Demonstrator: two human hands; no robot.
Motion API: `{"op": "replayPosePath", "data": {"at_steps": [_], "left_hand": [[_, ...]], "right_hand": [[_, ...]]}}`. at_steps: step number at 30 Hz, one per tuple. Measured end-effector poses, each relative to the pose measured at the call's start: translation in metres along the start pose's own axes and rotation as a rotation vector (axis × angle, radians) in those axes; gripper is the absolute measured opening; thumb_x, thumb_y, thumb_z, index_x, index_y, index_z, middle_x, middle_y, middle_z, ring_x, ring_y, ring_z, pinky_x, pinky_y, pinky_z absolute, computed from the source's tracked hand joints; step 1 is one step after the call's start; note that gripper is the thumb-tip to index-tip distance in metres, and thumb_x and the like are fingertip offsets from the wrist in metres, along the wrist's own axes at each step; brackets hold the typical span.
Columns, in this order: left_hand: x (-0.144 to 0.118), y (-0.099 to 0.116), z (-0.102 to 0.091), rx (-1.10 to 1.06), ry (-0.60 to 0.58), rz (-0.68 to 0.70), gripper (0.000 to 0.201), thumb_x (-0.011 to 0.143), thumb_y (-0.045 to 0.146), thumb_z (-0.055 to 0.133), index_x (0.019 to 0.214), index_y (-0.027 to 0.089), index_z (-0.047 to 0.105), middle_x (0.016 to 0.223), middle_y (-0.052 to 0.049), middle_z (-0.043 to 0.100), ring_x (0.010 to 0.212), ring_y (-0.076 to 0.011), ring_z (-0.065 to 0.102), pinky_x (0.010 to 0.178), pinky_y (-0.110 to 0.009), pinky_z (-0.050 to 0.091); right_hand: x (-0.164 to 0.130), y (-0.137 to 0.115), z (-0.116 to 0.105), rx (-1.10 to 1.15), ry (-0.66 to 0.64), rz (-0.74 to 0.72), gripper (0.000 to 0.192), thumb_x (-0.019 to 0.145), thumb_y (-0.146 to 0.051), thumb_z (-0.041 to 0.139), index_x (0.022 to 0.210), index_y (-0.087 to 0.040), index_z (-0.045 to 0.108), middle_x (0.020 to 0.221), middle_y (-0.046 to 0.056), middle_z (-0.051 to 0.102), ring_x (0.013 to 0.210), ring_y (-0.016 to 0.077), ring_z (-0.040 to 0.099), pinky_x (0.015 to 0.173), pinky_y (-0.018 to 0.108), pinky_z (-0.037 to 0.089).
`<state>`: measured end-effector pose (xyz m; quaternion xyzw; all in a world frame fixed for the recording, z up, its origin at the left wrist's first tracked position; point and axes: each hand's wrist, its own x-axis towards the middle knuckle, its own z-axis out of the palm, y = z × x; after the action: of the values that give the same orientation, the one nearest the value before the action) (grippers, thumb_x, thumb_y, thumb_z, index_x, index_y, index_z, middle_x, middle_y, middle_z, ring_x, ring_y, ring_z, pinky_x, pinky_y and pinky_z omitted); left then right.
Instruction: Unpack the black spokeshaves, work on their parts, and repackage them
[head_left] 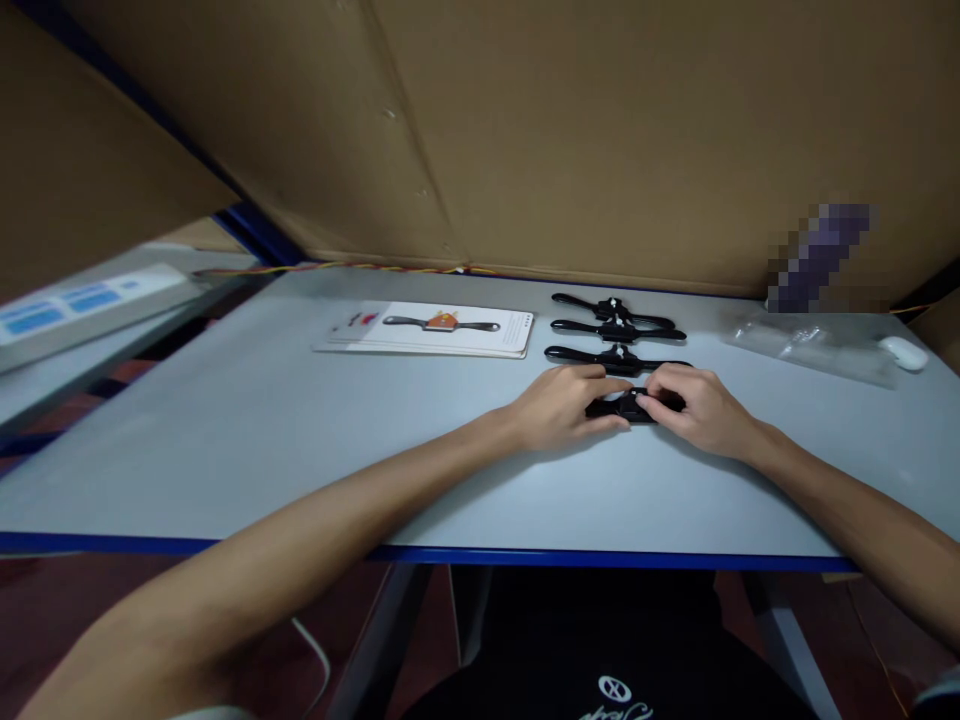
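Note:
A black spokeshave (627,408) lies on the grey table in front of me, largely covered by my fingers. My left hand (562,405) is closed round its left end, thumb and fingertips on either side. With thumb and forefinger, my right hand (694,408) pinches at the small silvery screw area on the tool's middle; the right end is hidden beneath that hand. Just beyond lie three more black spokeshaves: a near one (585,355), a middle one (585,328) and a far one (581,300), roughly parallel with one another.
Left of the tools is a stack of printed cards (450,345) picturing a spokeshave. A clear plastic bag (817,350) and a white earbud-case-like object (904,353) lie at right. A cardboard wall (562,150) stands behind; a white box (90,310) with blue patches is at far left.

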<state>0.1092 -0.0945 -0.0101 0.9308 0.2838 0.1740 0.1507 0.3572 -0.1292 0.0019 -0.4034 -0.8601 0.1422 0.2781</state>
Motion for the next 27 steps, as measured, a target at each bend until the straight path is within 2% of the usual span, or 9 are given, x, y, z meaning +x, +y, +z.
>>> {"op": "replayPosePath", "data": {"at_steps": [2, 6, 9, 13, 19, 25, 27], "left_hand": [[0.0001, -0.0003, 0.0002, -0.008, -0.001, 0.002, 0.055, 0.104, 0.056, 0.056, 0.137, 0.016, 0.070, 0.091, -0.008, 0.068, 0.077, -0.0226, 0.064, 0.069, -0.034, 0.050], [0.0008, 0.0000, 0.0003, -0.008, -0.008, -0.002, 0.053, 0.104, 0.055, 0.056, 0.136, 0.016, 0.070, 0.090, -0.008, 0.067, 0.077, -0.0225, 0.064, 0.069, -0.034, 0.049], [0.0011, 0.0009, -0.0003, -0.002, -0.017, -0.011, 0.052, 0.103, 0.053, 0.058, 0.136, 0.016, 0.071, 0.090, -0.008, 0.067, 0.077, -0.0221, 0.063, 0.068, -0.033, 0.048], [0.0008, 0.0017, -0.0013, 0.006, -0.014, -0.020, 0.052, 0.102, 0.052, 0.058, 0.137, 0.015, 0.071, 0.090, -0.008, 0.067, 0.076, -0.0217, 0.062, 0.068, -0.033, 0.047], [0.0007, 0.0014, -0.0017, 0.025, -0.021, -0.006, 0.054, 0.103, 0.054, 0.057, 0.137, 0.015, 0.071, 0.090, -0.009, 0.067, 0.077, -0.0225, 0.062, 0.068, -0.033, 0.047], [0.0011, 0.0008, -0.0006, 0.024, -0.017, -0.009, 0.052, 0.103, 0.055, 0.057, 0.135, 0.016, 0.072, 0.092, -0.009, 0.068, 0.078, -0.0218, 0.063, 0.068, -0.031, 0.047], [0.0010, 0.0005, -0.0005, 0.022, -0.014, -0.006, 0.053, 0.103, 0.057, 0.056, 0.134, 0.016, 0.072, 0.091, -0.008, 0.068, 0.078, -0.0215, 0.063, 0.068, -0.031, 0.047]], "right_hand": [[-0.0011, -0.0006, -0.0021, -0.017, -0.055, -0.046, 0.021, 0.101, -0.030, 0.056, 0.082, -0.022, 0.061, 0.089, 0.005, 0.067, 0.078, 0.0189, 0.061, 0.074, 0.036, 0.050], [-0.0054, -0.0007, -0.0069, -0.029, -0.148, -0.087, 0.014, 0.101, -0.029, 0.057, 0.102, -0.022, 0.069, 0.109, 0.010, 0.068, 0.097, 0.0245, 0.065, 0.086, 0.044, 0.054], [-0.0066, -0.0002, -0.0079, -0.022, -0.159, -0.097, 0.021, 0.103, -0.027, 0.053, 0.115, -0.023, 0.069, 0.113, 0.010, 0.068, 0.103, 0.0259, 0.065, 0.090, 0.046, 0.054], [-0.0045, 0.0002, -0.0063, -0.028, -0.147, -0.103, 0.030, 0.101, -0.020, 0.049, 0.124, -0.022, 0.067, 0.111, 0.010, 0.069, 0.103, 0.0257, 0.065, 0.091, 0.045, 0.054], [-0.0018, 0.0013, -0.0045, -0.021, -0.089, -0.035, 0.025, 0.091, -0.014, 0.049, 0.110, -0.021, 0.065, 0.103, 0.008, 0.072, 0.091, 0.0230, 0.066, 0.083, 0.040, 0.052], [0.0000, -0.0008, -0.0028, -0.002, -0.049, 0.022, 0.006, 0.094, -0.026, 0.059, 0.097, -0.022, 0.062, 0.088, 0.003, 0.070, 0.076, 0.0187, 0.060, 0.072, 0.035, 0.047], [0.0006, -0.0013, -0.0012, 0.014, -0.032, 0.048, 0.007, 0.095, -0.029, 0.061, 0.093, -0.023, 0.060, 0.084, 0.002, 0.068, 0.073, 0.0176, 0.058, 0.070, 0.034, 0.044]]}}
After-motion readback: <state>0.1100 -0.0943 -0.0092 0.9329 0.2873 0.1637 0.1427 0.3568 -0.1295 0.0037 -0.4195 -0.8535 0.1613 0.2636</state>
